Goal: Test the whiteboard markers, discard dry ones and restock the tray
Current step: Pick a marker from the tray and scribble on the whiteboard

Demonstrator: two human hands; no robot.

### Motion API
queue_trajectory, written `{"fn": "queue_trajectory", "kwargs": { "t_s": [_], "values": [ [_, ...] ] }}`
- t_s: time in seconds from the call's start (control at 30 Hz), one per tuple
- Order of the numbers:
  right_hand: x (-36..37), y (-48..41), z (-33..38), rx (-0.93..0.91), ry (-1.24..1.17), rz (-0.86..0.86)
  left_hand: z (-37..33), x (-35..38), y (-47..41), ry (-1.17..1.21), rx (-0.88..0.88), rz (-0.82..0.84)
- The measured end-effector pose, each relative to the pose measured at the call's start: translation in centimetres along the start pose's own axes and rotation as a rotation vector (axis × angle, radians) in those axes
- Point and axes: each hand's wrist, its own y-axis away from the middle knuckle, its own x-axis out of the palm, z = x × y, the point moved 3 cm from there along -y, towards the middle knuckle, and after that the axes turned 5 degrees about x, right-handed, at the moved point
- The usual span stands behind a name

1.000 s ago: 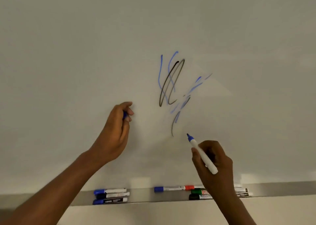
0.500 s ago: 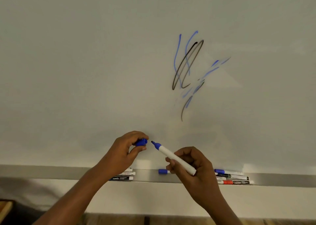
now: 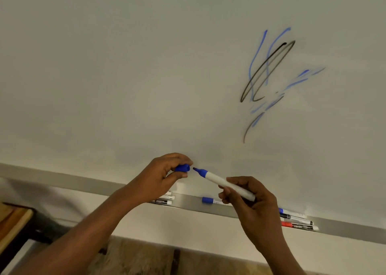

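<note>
My right hand (image 3: 249, 199) grips a white marker with a blue neck (image 3: 219, 179), uncapped, its tip pointing left. My left hand (image 3: 163, 176) pinches the blue cap (image 3: 182, 168), whose opening faces the tip a short gap away. The whiteboard (image 3: 146, 65) carries blue and black test scribbles (image 3: 269, 74) at the upper right. Below the hands the grey tray (image 3: 188, 201) holds several markers: black ones (image 3: 165, 200) behind my left wrist, a blue-capped one (image 3: 208, 200) in the middle, and blue, black and red ones (image 3: 296, 220) on the right.
A wooden piece of furniture with a dark frame (image 3: 14, 226) stands at the lower left. Below the tray lies a pale wall strip (image 3: 188, 233), and under it brownish flooring (image 3: 135, 260).
My right hand came down from the board near the scribbles and turned the marker tip leftward. My left hand dropped with the cap, and tip and cap have closed to a small gap.
</note>
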Motion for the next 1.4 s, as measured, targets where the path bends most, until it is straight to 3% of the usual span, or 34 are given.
{"fn": "queue_trajectory", "kwargs": {
  "t_s": [0.2,0.37,0.53,0.7,0.87,0.93,1.07,1.2,1.3,1.4],
  "values": [
    [2.6,-0.8,0.2,0.036,0.037,0.054,0.3,-1.5,0.9,0.088,-0.091,0.123],
    [4.8,-2.7,0.4,0.129,0.116,0.248,1.4,-3.6,2.2,0.061,-0.08,0.252],
    [8.5,-4.6,1.1,0.163,0.025,0.388,3.3,-5.6,4.3,0.06,-0.121,0.078],
    [12.9,-4.9,1.3,0.192,-0.042,0.461,5.0,-7.6,7.2,-0.091,-0.023,-0.051],
    [17.5,-5.2,0.5,0.289,-0.023,0.619,7.0,-8.8,11.5,-0.155,-0.039,-0.052],
    [20.1,-5.3,-0.2,0.36,0.023,0.683,8.2,-8.9,14.3,-0.054,-0.166,-0.119],
    [26.8,-3.8,-2.2,0.447,0.129,0.704,10.4,-8.2,21.9,0.172,-0.459,-0.412],
    [31.9,0.0,-4.3,0.303,0.427,0.759,11.3,-5.8,31.3,0.196,-0.711,-0.642],
    [34.6,2.5,-5.4,0.232,0.609,1.01,13.2,-3.8,39.2,0.11,-0.955,-0.831],
    [37.1,5.2,-4.9,0.211,0.772,1.295,16.3,-1.2,48.5,0.04,-1.318,-1.016]
  ]
}}
